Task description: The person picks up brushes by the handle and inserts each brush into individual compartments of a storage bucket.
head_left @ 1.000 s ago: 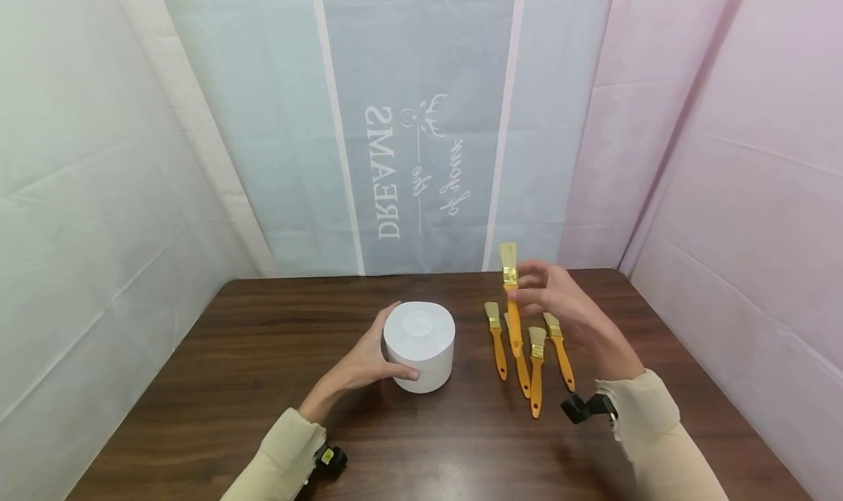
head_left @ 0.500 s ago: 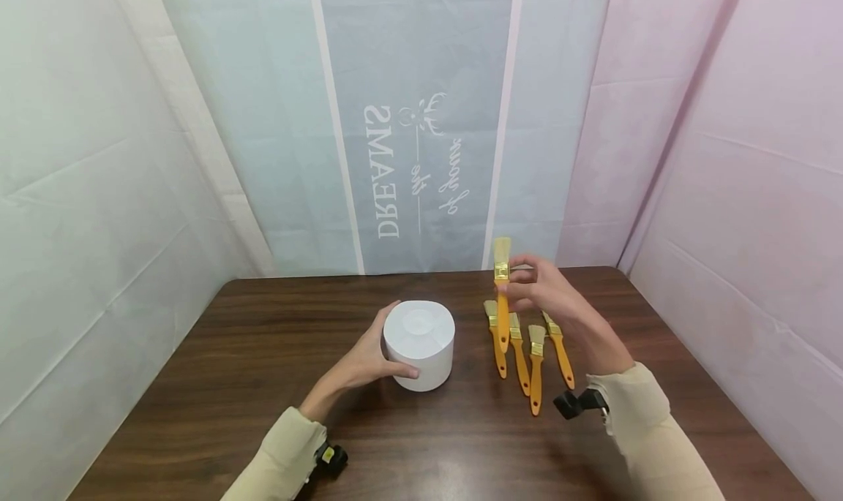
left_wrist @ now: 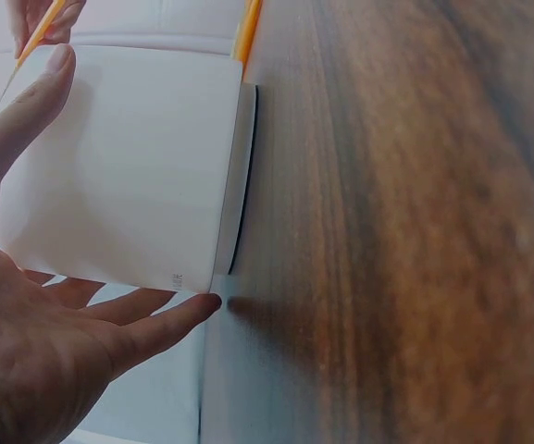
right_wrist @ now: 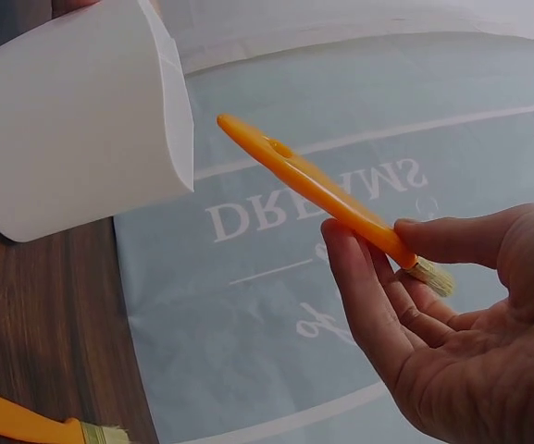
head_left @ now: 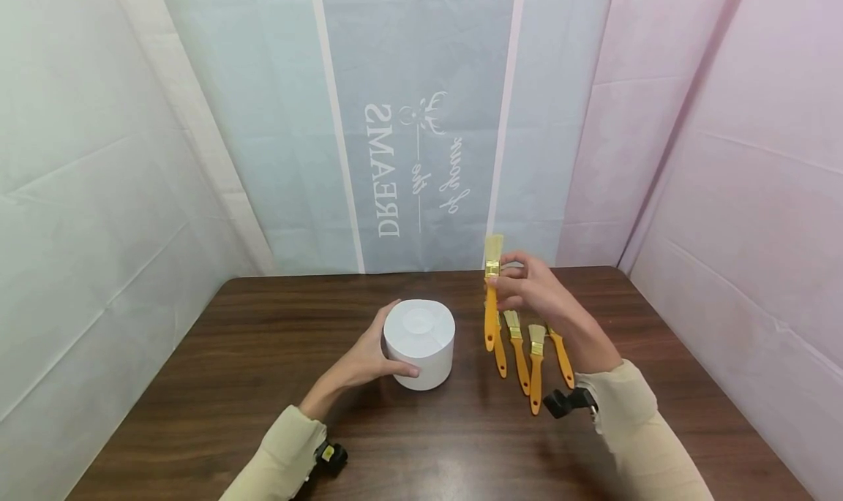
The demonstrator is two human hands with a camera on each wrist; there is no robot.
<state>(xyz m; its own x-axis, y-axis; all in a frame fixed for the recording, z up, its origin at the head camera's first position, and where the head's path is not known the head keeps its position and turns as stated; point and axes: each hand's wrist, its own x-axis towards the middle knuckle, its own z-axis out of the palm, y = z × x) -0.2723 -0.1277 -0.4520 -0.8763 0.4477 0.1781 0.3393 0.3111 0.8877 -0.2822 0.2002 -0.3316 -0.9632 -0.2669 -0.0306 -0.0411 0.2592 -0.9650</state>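
My left hand [head_left: 364, 358] holds a white rounded container [head_left: 428, 369] that stands on the table, thumb across its front and fingers round the far side. Faint dividing lines show inside its top. In the left wrist view the fingers reach along the container's smooth wall [left_wrist: 137, 166]. Right of the container, my right hand [head_left: 535, 290] pinches a paintbrush [head_left: 491, 314] between thumb and fingers near the metal ferrule. This brush is raised above the table, pale bristles up and orange handle down. The right wrist view shows its handle [right_wrist: 317, 190] pointing toward the container.
Several more orange-handled paintbrushes [head_left: 536, 373] lie on the dark wooden table [head_left: 276, 325] below the right hand, bristles toward the back. A printed cloth [head_left: 421, 47] hangs behind the table, with pale cloth walls at both sides.
My right hand has moved left with the paintbrush, bringing it nearer the container and uncovering parts of the brushes beneath. The left hand and the container have stayed in place.
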